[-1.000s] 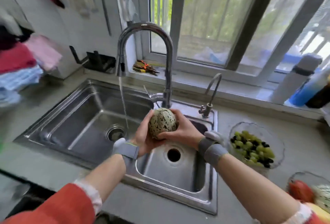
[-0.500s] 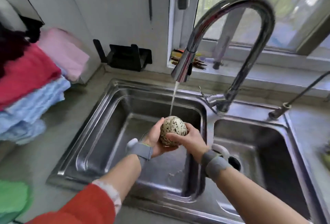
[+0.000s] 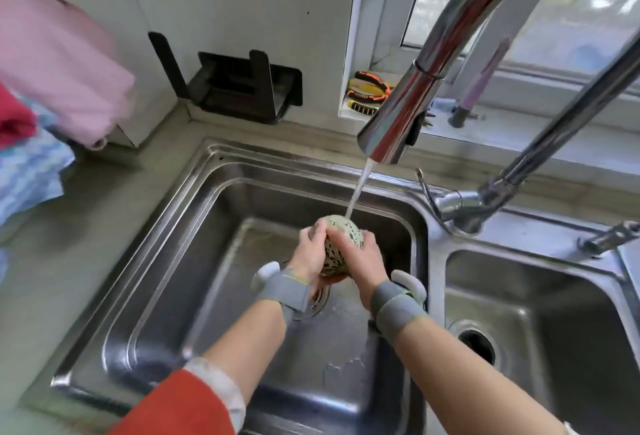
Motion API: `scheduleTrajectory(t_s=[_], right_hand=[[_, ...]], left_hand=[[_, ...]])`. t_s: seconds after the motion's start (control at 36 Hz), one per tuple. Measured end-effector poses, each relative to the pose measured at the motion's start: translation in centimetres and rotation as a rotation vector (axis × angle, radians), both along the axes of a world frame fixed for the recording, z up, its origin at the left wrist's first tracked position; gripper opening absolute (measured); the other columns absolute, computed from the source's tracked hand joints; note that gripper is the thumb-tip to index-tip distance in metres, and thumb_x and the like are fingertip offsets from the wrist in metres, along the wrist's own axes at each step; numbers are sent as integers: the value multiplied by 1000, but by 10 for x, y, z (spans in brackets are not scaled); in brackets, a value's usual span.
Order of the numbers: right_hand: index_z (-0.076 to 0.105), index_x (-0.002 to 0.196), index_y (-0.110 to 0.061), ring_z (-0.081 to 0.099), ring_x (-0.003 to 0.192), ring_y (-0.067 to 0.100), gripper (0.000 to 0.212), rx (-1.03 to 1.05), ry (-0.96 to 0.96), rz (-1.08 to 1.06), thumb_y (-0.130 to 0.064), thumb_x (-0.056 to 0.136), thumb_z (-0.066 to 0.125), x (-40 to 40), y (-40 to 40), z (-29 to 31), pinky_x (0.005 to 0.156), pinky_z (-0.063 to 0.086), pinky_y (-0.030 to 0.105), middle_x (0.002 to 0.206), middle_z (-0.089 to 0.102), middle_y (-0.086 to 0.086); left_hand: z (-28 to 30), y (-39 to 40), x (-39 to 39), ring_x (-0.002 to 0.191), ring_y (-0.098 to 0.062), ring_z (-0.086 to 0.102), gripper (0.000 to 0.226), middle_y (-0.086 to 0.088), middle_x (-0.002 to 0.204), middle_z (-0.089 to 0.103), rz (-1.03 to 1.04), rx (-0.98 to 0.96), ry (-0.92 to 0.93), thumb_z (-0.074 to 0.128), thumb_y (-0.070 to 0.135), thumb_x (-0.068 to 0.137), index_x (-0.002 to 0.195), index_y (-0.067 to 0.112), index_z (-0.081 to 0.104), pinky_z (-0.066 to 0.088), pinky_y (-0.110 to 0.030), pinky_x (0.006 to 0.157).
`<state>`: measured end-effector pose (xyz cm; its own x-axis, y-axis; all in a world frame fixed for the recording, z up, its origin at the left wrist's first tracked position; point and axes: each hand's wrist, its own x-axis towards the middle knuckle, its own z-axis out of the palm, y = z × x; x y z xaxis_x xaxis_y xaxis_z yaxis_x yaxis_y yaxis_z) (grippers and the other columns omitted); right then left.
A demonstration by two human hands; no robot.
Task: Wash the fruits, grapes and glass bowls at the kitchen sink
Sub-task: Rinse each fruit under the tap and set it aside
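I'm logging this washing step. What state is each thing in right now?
faucet: running, stream hitting the melon
speckled melon: held under the stream, over the left basin
left hand: grips the melon
right hand: grips the melon
left basin: drain partly hidden
right basin: drain open

Pale green, dark-speckled melon (image 3: 348,232)

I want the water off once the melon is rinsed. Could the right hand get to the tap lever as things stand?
Probably not yet: the right hand and the left hand both hold the speckled melon under the stream. The tap lever stands behind the basin with nothing in front of it, so freeing the grip should leave the way open.
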<state>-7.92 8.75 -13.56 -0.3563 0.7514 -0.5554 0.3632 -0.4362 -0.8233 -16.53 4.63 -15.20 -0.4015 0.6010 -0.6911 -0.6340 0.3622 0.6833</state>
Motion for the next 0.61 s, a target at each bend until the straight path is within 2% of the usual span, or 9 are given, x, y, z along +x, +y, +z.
scheduleTrajectory(t_s=[0.08, 0.14, 0.17, 0.22, 0.31, 0.36, 0.44, 0.5, 0.61], right_hand=[[54, 114, -14, 64, 97, 20, 77, -14, -36, -12, -67, 62, 70, -11, 14, 0, 89, 54, 44, 108, 64, 6], [58, 115, -7, 64, 98, 25, 84, -147, -29, -103, -71, 61, 63, -16, 21, 2, 92, 53, 44, 109, 65, 10], [58, 119, -5, 64, 99, 27, 92, -197, -40, -139, -73, 57, 60, -19, 25, 0, 93, 52, 44, 111, 65, 11], [53, 126, -5, 62, 104, 28, 98, -184, -52, -112, -71, 54, 60, -21, 20, 2, 95, 51, 46, 117, 63, 11], [44, 127, -12, 59, 107, 25, 64, -48, -17, 14, -51, 80, 62, -21, 4, 4, 98, 49, 47, 119, 58, 9], [47, 124, -13, 60, 105, 24, 59, -45, -34, 12, -54, 83, 57, -18, 6, 1, 97, 50, 47, 114, 60, 7], [65, 106, -12, 66, 96, 28, 68, -231, -53, -50, -70, 72, 50, -14, 17, -3, 91, 54, 48, 104, 68, 10], [66, 98, -15, 67, 95, 28, 56, -266, -51, -39, -66, 81, 48, -13, 17, -1, 91, 54, 48, 103, 69, 10], [51, 125, -11, 62, 104, 25, 53, -120, 24, 19, -52, 92, 47, -15, 8, -2, 94, 52, 48, 116, 62, 9]], left_hand=[[1, 3, 4, 114, -33, 53, 44, -13, 127, 52, -6, 26, 302, 40, 45, 98, 134, 21, 33, 50, -51, 91], [-1, 1, 5, 112, -24, 53, 44, -7, 124, 53, -139, 54, 588, 41, 38, 99, 137, 19, 30, 44, -36, 96], [-3, 0, 7, 110, -20, 51, 45, -4, 123, 52, -163, 61, 620, 41, 36, 100, 139, 18, 28, 40, -29, 93], [-4, -2, 5, 110, -19, 49, 46, -7, 129, 50, -126, 59, 534, 39, 36, 100, 141, 18, 27, 39, -27, 90], [-5, -3, -5, 103, -25, 56, 41, -13, 128, 52, 41, 57, 270, 35, 38, 101, 137, 19, 34, 51, -35, 78], [-1, -5, -4, 104, -25, 55, 40, -14, 126, 53, -33, 59, 367, 37, 34, 101, 136, 16, 34, 47, -31, 79], [0, -9, 2, 111, -18, 49, 46, -5, 125, 49, -245, 93, 578, 40, 30, 101, 142, 16, 28, 41, -28, 91], [-2, -10, 0, 115, -19, 49, 47, -5, 129, 48, -251, 101, 570, 42, 30, 100, 143, 17, 28, 42, -31, 96], [1, -7, -10, 101, -27, 59, 33, -10, 121, 59, -46, 74, 162, 42, 37, 99, 129, 23, 46, 51, -43, 83]])
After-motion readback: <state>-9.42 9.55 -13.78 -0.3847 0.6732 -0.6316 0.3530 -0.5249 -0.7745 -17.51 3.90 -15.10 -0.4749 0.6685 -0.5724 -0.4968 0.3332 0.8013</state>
